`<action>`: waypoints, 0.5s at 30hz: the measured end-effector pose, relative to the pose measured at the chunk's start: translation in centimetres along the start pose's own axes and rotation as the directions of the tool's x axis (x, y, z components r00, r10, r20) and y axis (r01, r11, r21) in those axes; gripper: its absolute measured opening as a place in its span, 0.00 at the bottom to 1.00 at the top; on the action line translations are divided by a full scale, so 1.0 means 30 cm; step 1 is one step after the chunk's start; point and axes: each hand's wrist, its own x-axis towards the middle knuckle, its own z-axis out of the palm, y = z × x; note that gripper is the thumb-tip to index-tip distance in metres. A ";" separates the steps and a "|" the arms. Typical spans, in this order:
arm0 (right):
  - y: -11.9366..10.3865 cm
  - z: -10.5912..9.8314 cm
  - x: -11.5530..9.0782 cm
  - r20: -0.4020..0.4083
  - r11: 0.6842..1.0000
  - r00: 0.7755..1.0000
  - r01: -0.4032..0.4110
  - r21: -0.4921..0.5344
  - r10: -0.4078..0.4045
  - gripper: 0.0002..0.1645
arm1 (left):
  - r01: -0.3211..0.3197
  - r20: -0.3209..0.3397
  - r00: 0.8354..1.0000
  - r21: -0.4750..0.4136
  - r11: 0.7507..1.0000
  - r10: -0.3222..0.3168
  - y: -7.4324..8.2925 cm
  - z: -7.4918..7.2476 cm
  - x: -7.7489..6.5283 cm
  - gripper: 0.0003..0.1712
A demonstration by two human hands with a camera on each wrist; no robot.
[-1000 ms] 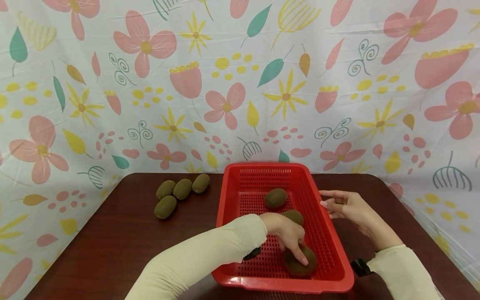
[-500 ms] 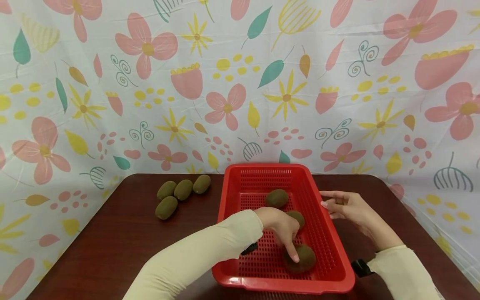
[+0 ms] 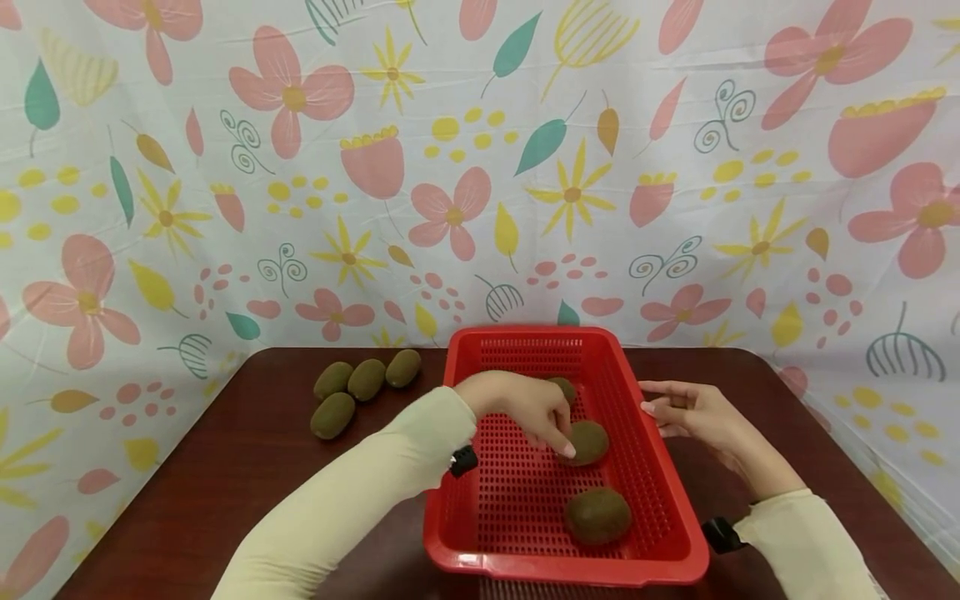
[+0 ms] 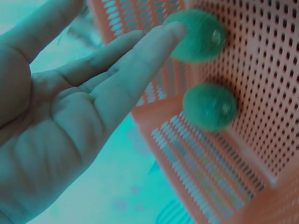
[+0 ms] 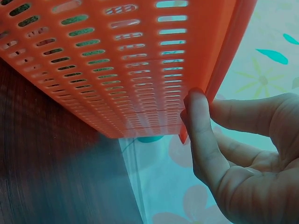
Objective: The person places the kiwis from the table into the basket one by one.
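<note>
A red plastic basket (image 3: 562,570) holds three brown kiwis in a rough line: a near kiwi (image 3: 597,516), a middle kiwi (image 3: 589,443) and a far kiwi (image 3: 564,388), partly hidden. Over the basket, my left hand (image 3: 528,410) has its fingertips beside the middle kiwi. The left wrist view has that hand's fingers (image 4: 131,77) extended, a fingertip overlapping one kiwi (image 4: 201,39); whether they touch, I cannot tell. At the basket's right side, my right hand (image 3: 693,417) pinches the rim between thumb and fingers, as the right wrist view also has it.
Several kiwis (image 3: 367,380) lie grouped on the dark wooden table (image 3: 247,467), left of the basket. Behind the table hangs a white cloth (image 3: 450,275) with printed flowers and leaves.
My left hand has let go of the near kiwi and moved away and leftward to the middle kiwi. The near kiwi stays in the basket. My right hand has not moved.
</note>
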 end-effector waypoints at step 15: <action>-0.002 -0.005 -0.004 -0.007 1.000 1.000 -0.005 0.000 0.005 0.38 | -0.038 -0.372 0.928 -0.112 0.993 -0.007 -0.187 -0.132 -0.258 0.16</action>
